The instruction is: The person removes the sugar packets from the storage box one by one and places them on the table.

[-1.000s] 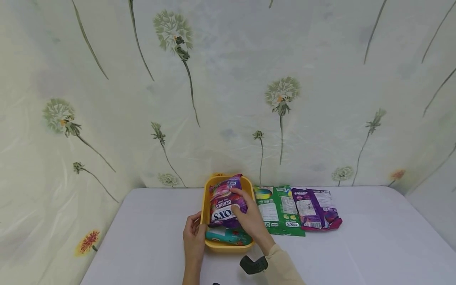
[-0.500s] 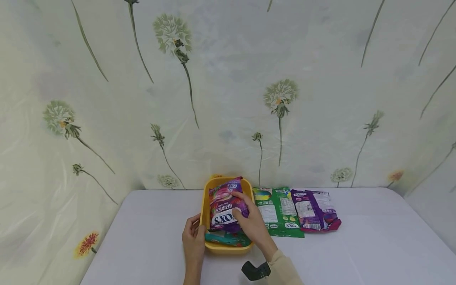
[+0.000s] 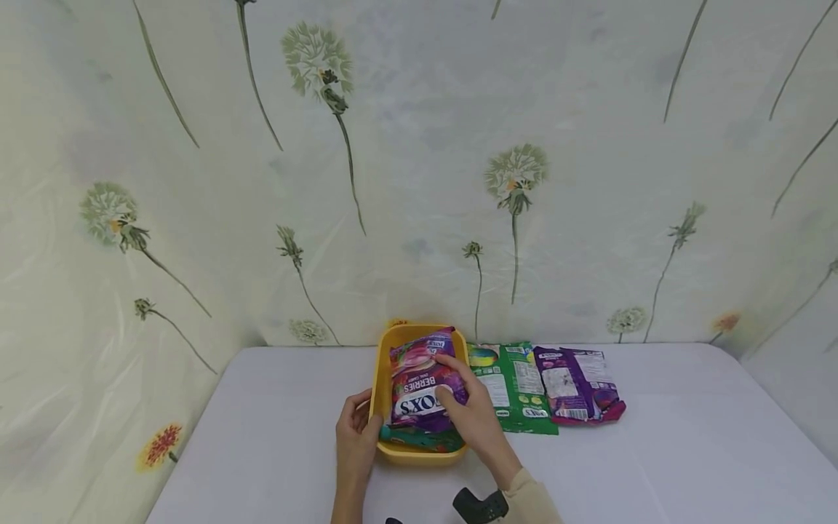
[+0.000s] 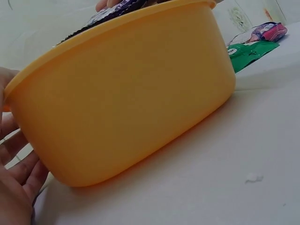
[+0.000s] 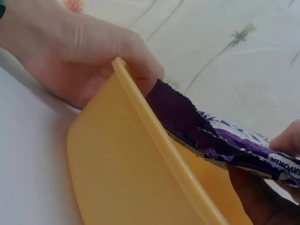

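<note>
We see a glossy purple FOX'S bag (image 3: 416, 377), lettering upside down, slanting in the mouth of a rounded yellow tub (image 3: 422, 458) standing upright on the far side of the desk (image 3: 281, 437).

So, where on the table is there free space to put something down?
Left of the left hand, the white table looks bare to its edge; likewise right of the rightmost purple packet and in front of it. Crowded: the back middle, with yellow basket, green packet, and right hand holding the berries packet.
</note>
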{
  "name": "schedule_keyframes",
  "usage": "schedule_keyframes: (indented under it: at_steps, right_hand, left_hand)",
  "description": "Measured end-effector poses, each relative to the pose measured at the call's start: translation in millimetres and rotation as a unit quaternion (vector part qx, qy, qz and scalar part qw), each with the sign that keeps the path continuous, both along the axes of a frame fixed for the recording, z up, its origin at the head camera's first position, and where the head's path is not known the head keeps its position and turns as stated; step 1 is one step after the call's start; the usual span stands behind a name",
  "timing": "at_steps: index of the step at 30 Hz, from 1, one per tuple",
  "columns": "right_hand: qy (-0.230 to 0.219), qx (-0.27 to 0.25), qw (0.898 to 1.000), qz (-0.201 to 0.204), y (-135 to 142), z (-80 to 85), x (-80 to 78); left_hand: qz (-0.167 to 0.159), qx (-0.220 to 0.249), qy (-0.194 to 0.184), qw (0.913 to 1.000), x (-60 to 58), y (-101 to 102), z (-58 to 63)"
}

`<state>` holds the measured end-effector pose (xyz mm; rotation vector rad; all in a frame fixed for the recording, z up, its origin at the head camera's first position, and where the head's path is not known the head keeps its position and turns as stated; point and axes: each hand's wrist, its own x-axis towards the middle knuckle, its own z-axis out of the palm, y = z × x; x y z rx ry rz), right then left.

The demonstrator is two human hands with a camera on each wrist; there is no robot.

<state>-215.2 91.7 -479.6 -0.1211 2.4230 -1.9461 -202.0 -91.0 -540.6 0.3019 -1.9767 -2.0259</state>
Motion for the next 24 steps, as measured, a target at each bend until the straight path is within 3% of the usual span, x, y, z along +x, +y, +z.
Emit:
schedule_keyframes:
  at_steps: [10,13,16,20,24]
  right_hand:
    - [-0.006,-0.004,1.000,-0.001,6,3.9,5.5]
    - [-0.010,-0.006,1.000,-0.003,8,5.1,7.0]
    - [-0.014,-0.003,1.000,-0.008,10,4.9,8.4]
    - [-0.022,-0.004,1.000,-0.015,15,3.2,8.9]
    - [-0.036,-0.009,0.999,-0.023,19,2.4,9.5]
  left_hand:
    - [0.067,-0.012,0.006,0.9976,1.0,9,1.4]
    - [0.074,-0.012,0.011,0.9971,6.2,11,12.8]
    - [0.083,-0.010,0.011,0.9964,7.9,13,13.3]
    - [0.101,-0.015,0.021,0.9945,3.2,13,-0.8]
    - [0.109,-0.024,0.035,0.9931,1.4,13,-4.6]
